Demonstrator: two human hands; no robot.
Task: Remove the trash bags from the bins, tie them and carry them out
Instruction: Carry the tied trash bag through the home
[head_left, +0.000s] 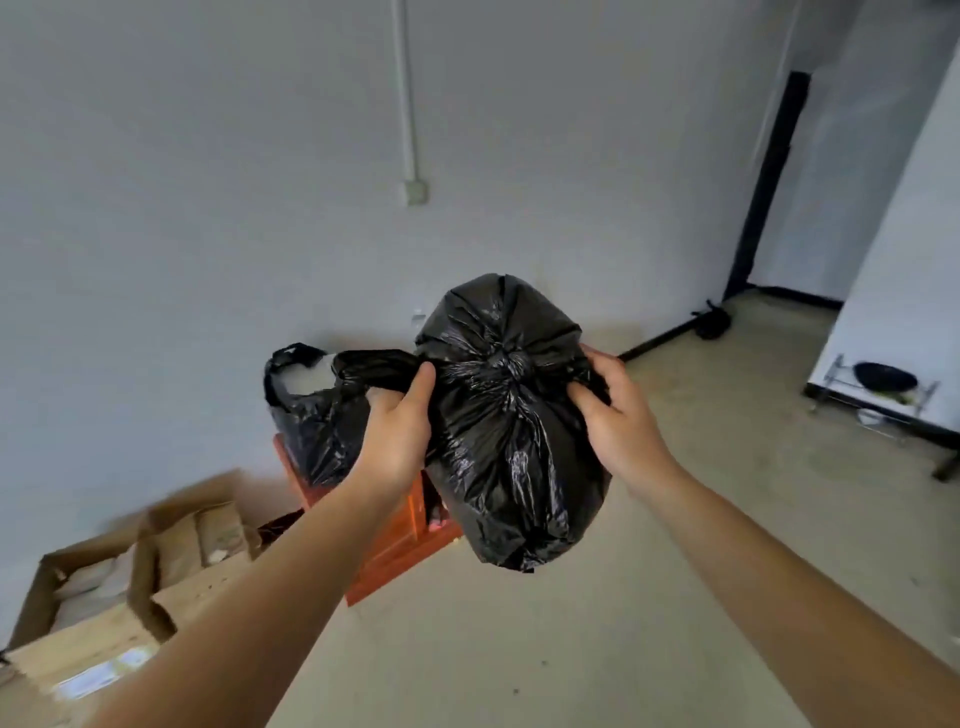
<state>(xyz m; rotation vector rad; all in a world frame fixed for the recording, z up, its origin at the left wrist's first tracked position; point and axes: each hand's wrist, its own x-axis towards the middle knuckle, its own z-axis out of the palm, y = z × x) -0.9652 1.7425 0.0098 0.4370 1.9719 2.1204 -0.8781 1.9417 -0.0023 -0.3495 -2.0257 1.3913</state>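
Note:
A full black trash bag (511, 431) hangs in the air in front of me, its top gathered into a knot at the centre. My left hand (397, 436) grips one black plastic tail that stretches left from the knot. My right hand (618, 415) pinches the other tail on the knot's right side. Behind my left hand a second black trash bag (306, 415) stands open-topped in an orange bin (395, 540) by the wall.
Open cardboard boxes (130, 566) sit on the floor at lower left against the grey wall. A metal rack with a dark bowl (878, 384) stands at the right wall. A small dark object (712, 319) lies near the far corner. Bare concrete floor stretches ahead and right.

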